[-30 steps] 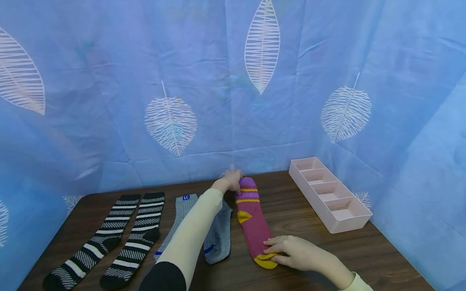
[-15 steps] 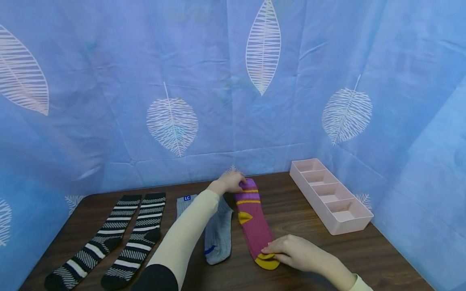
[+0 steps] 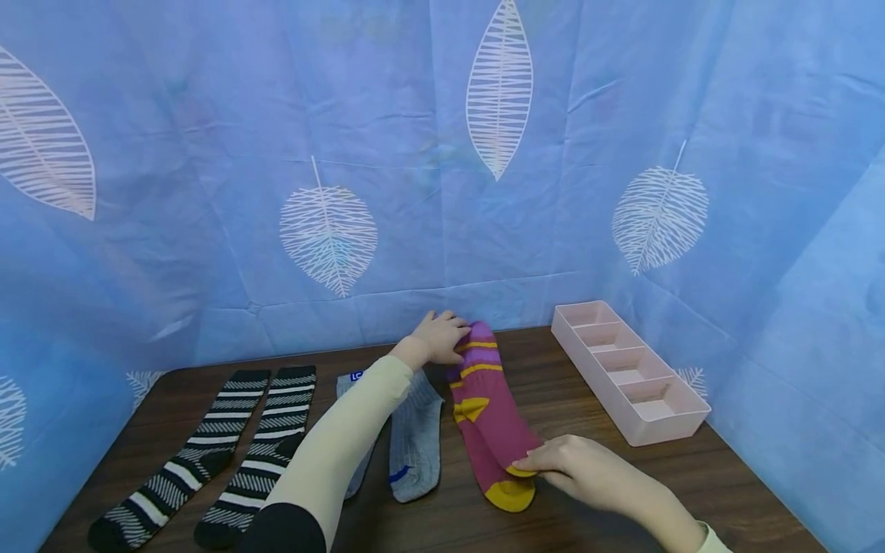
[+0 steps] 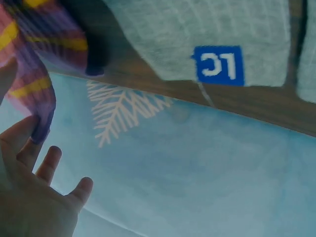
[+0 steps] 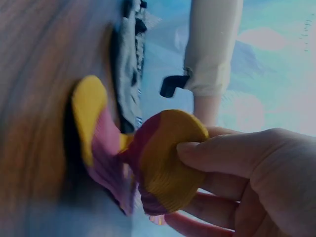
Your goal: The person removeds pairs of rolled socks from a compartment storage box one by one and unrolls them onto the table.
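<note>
Two magenta socks with yellow toes and heels and striped purple cuffs are near the table's middle. The upper sock (image 3: 503, 407) is raised off the lower sock (image 3: 510, 495), which lies on the tabletop. At the far end, my left hand (image 3: 437, 338) pinches the upper sock's cuff (image 4: 37, 94), its other fingers spread. My right hand (image 3: 581, 470) pinches the yellow toe (image 5: 170, 158) between thumb and fingers. In the right wrist view, the lower sock's toe (image 5: 90, 103) sits apart below. A grey sock pair (image 3: 416, 445) lies left of them, partly hidden by my left arm.
Two black-and-white striped socks (image 3: 256, 461) lie side by side at the left of the brown table (image 3: 553, 384). A pale pink box (image 3: 608, 392) with several compartments stands at the right. Behind the table hangs a blue leaf-print curtain (image 3: 415, 230).
Both hands have lifted the upper magenta sock and shifted it slightly to the right, exposing the lower sock. The right hand has risen with the toe. The other socks and box stay put.
</note>
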A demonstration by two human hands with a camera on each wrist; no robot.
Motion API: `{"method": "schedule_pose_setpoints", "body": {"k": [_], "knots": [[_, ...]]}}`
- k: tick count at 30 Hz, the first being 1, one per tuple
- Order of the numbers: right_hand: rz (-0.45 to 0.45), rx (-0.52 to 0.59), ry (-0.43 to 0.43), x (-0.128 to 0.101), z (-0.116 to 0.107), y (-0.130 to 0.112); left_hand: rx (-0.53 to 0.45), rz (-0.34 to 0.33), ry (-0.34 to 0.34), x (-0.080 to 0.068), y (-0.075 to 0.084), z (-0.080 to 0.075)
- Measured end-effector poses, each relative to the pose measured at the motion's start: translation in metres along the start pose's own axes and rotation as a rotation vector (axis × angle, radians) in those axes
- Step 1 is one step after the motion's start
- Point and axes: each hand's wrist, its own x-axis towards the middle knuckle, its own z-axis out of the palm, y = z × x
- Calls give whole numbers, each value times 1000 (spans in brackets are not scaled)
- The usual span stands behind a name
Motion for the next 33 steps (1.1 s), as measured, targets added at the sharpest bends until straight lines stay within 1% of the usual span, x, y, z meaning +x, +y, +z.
{"method": "schedule_pose_setpoints", "body": {"k": [3,6,9,12,16,23,29,33], "knots": [[36,-29,21,-8,-8,2,-5,-5,21,3,5,-2],[64,-32,33,-16,-15,4,-21,0,33,10,13,-4],[94,-14,25,-22,-20,7,-25,7,37,17,23,-5],[130,18,0,-27,-23,10,-15,4,30,23,35,-6],[167,49,-28,-31,-24,15,-5,-3,10,31,50,-9],[155,104,-69,-30,-16,24,27,-31,-47,41,70,-10],[219,121,-152,-29,-10,29,16,-16,-85,47,80,-4],[270,135,-206,-31,-7,30,-22,-12,-107,47,83,1]]}}
